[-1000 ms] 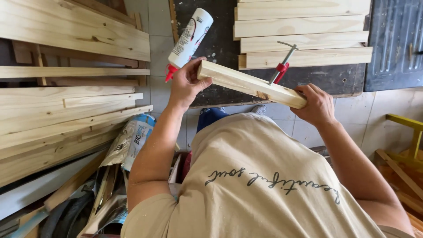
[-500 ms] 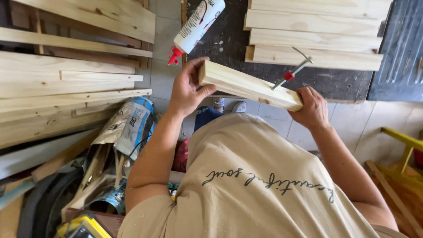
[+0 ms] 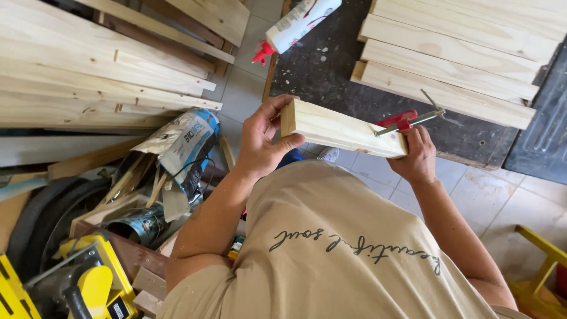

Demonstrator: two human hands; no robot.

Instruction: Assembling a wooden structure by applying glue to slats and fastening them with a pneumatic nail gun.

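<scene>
Between both hands, a short pale wood block [image 3: 342,129] is held up at chest height: the left hand [image 3: 263,142] is clamped around its near end, and the right hand [image 3: 416,155] closes on its far end. Judging by the bare block, nothing is yet fixed to it, and the red-handled clamp [image 3: 407,120] behind looks unused. Beyond, a white glue bottle with a red nozzle [image 3: 295,25] lies on the dark workbench [image 3: 331,71] beside stacked planks [image 3: 449,65]. A crumpled blue-and-white paper bag [image 3: 186,145] sits among scraps.
</scene>
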